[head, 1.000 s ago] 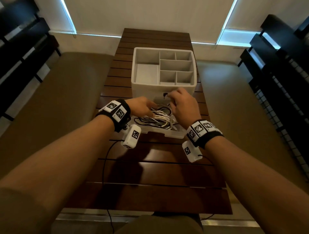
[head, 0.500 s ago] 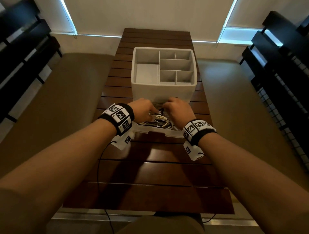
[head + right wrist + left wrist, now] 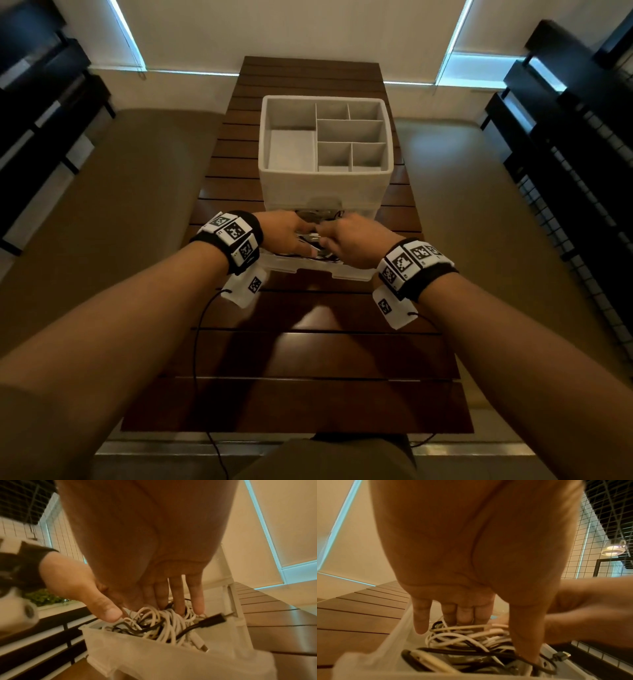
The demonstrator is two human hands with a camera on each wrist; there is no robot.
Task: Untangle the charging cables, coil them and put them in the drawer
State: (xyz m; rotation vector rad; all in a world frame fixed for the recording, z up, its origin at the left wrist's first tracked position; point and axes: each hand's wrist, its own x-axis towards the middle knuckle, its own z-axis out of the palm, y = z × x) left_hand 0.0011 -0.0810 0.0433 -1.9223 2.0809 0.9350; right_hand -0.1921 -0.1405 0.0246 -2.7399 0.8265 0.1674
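Head view, bottom to middle: both forearms reach up the frame over the brown slatted table (image 3: pixel 308 346) to the pulled-out drawer (image 3: pixel 318 270) at centre.
Left hand (image 3: pixel 284 229): fingers pointing down into the cables (image 3: pixel 462 639), tips among the strands; whether it pinches one cannot be told.
Right hand (image 3: pixel 356 240): fingers likewise pushed down into the heap, fairly straight; no closed grip on a strand is visible.
Cables, where: all lie inside the clear drawer, at the lower middle of both wrist views.
Cables, look: white and black leads looped over each other in one loose, knotted mass; a black plug (image 3: pixel 212 619) sticks up at the drawer's right side.
Done so far: drawer is open and hands are on the heap; nothing looks separated or coiled.
Left to do: by my reading, nearly everything: pulling leads apart, coiling each, laying them back, perhaps closing the drawer.
Farther up: white divided organizer box (image 3: pixel 325 102) sits above the drawer, its compartments showing nothing inside.
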